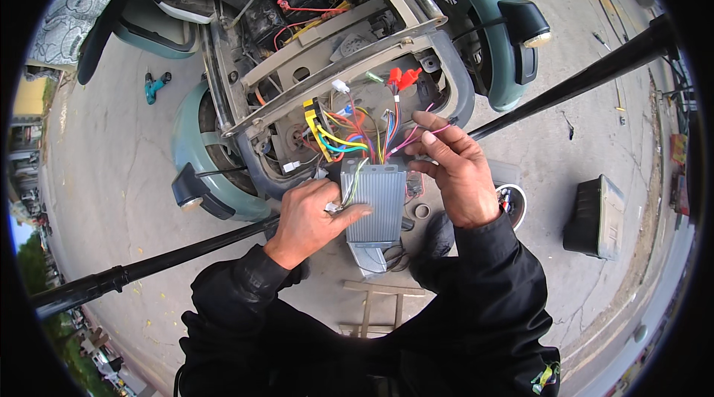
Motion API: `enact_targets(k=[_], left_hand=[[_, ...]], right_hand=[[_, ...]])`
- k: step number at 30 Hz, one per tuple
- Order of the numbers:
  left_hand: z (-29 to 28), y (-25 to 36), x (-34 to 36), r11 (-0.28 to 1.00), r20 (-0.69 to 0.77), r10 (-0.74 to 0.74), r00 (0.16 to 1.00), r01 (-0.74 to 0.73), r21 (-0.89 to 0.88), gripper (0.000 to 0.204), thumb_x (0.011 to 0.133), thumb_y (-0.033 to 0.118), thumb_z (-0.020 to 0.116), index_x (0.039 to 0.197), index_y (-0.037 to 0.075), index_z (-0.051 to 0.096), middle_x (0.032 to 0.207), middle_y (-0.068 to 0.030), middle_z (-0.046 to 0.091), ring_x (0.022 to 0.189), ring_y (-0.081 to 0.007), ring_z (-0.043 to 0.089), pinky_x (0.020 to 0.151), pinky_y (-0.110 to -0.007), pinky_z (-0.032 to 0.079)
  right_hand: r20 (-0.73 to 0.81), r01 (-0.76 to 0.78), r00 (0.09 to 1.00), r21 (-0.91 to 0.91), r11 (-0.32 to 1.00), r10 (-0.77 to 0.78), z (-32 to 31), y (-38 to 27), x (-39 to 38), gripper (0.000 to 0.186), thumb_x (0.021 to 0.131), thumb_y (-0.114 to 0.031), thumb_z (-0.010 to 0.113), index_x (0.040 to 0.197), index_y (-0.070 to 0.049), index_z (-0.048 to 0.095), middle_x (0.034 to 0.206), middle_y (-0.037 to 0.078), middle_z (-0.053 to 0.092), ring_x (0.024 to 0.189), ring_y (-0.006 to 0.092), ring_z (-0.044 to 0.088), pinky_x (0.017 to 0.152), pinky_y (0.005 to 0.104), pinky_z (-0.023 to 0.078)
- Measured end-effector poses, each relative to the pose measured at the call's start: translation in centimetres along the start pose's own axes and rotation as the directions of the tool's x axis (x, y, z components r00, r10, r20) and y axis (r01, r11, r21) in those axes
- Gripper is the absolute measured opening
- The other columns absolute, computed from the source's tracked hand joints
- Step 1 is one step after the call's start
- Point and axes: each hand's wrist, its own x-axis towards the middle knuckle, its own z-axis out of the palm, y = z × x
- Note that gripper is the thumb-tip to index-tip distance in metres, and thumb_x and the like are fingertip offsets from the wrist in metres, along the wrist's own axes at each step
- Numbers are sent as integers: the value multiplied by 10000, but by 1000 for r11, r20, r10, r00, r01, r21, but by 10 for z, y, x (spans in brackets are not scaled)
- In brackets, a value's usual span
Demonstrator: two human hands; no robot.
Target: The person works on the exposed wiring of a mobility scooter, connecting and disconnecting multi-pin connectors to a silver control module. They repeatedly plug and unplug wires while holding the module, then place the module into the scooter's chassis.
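Observation:
A grey finned motor controller point(383, 204) lies below the open rear frame of a small green vehicle. My left hand point(309, 218) grips its left side, thumb laid across the fins; a thin striped wire point(357, 178) and a small white plug show near that thumb. At the controller's upper right, my right hand point(460, 170) has thin pink wires point(407, 142) between thumb and fingers. Many coloured wires fan out from the controller's far end, to red connectors point(401, 79), a white connector point(341, 87) and a yellow-and-black strip point(318, 129) with thick yellow and teal leads.
The vehicle's metal frame point(327, 77) is ahead, with a battery point(286, 10) inside and green fenders point(204, 152) either side. Black poles reach out left and right. On the floor are a cordless drill point(156, 88), a white bucket point(513, 204), a black bin point(593, 217) and a wooden stool point(364, 308).

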Motion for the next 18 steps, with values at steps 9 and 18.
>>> enact_targets(k=[9,18], left_hand=[[-3,0,-4,986,65,5,998,-16,165,526,736,439,918,909,0,687,835,-148,681,727,-363,675,658,-435,553],[-5,1,-11,976,152,-82,985,48,213,803,711,531,915,1201,-36,623,989,-215,709,876,-401,713,779,-452,585]], right_hand=[[-115,17,993,157,987,1,18,22,-10,200,1086,-165,545,1228,-33,592,949,51,686,883,132,646,836,269,510],[-204,83,978,224,971,-37,32,38,-29,206,1103,-172,528,1215,-21,612,849,30,601,807,119,559,806,275,469]])
